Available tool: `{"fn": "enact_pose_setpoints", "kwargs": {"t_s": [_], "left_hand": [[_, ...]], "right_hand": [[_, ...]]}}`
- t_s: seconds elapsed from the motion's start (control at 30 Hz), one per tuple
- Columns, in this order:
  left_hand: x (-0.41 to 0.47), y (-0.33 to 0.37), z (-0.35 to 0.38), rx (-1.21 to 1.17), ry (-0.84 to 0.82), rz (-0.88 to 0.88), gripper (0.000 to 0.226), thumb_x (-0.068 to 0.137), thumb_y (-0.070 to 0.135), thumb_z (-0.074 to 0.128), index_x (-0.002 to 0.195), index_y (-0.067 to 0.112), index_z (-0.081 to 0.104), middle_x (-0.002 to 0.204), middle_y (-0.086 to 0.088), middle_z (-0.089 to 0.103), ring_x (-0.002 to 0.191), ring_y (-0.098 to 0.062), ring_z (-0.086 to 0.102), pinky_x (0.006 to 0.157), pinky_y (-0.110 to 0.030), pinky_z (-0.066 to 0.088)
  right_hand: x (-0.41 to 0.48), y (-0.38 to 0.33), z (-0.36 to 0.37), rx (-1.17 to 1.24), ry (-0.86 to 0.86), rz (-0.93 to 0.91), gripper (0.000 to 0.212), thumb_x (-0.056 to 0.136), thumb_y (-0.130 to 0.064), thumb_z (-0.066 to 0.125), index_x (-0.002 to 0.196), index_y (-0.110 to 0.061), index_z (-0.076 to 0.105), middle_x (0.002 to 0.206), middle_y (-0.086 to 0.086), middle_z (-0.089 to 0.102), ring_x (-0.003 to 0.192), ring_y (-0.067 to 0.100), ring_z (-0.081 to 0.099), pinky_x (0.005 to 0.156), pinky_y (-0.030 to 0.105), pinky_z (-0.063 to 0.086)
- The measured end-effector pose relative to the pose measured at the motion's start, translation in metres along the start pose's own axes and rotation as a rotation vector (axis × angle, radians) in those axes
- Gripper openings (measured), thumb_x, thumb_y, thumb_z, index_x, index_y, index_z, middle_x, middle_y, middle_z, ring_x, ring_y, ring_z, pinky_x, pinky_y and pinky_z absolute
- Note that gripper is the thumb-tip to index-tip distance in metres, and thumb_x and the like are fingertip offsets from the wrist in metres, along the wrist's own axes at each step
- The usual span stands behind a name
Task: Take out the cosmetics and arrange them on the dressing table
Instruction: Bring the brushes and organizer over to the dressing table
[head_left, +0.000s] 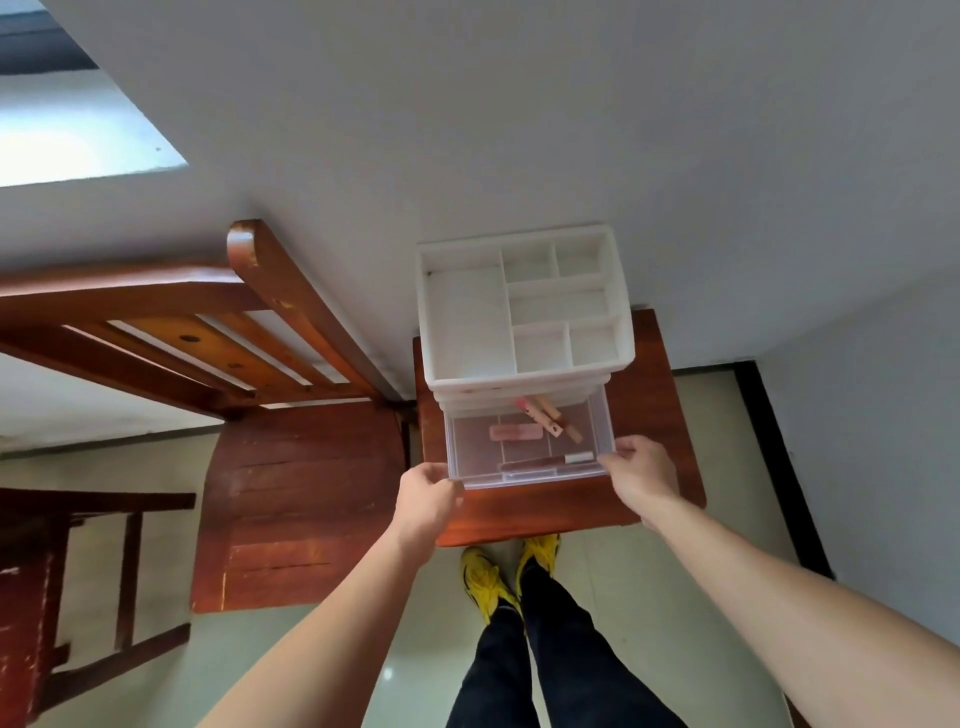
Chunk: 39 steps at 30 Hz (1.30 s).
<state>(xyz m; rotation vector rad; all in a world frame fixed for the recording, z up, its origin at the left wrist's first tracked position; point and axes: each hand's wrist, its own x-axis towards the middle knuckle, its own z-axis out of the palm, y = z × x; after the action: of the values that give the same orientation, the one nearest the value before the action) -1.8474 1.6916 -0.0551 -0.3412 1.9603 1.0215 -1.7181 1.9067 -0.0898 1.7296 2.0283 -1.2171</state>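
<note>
Here, the small red-brown wooden table (550, 512) stands against the white wall (519, 130), bearing the white plastic compartment organiser (467, 312). A red-brown wooden chair (296, 499) stands just beside the table's left edge, with a narrow gap between; tiled floor (727, 415) lies open on the right. The organiser's clear plastic drawer (519, 480) is out toward us, its front short of the table's near edge, leaving a bare strip. Our left hand (427, 493) grips its front left corner, fingers curled; our right hand (641, 475) grips the front right corner likewise. Between our hands, inside the drawer, lie the cosmetics: a flat pink case (516, 432), slanted tubes (545, 415) behind it, and a brown white-capped tube (545, 461) along the front wall.
</note>
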Motion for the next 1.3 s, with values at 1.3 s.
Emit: {"fn": "enact_pose_setpoints", "kwargs": {"t_s": [1.3], "left_hand": [[0.02,0.049,0.028,1.083,0.052,0.709,0.037,0.087,0.004,0.048,0.12,0.015,0.061,0.113,-0.005,0.058,0.106,-0.028,0.056,0.078,-0.037,0.048]], "right_hand": [[-0.012,-0.049,-0.03,-0.664,-0.097,-0.537,0.045,0.097,-0.065,0.028,0.098,-0.026,0.052,0.079,-0.002,0.057,0.071,0.024,0.054,0.059,0.034,0.038]]}}
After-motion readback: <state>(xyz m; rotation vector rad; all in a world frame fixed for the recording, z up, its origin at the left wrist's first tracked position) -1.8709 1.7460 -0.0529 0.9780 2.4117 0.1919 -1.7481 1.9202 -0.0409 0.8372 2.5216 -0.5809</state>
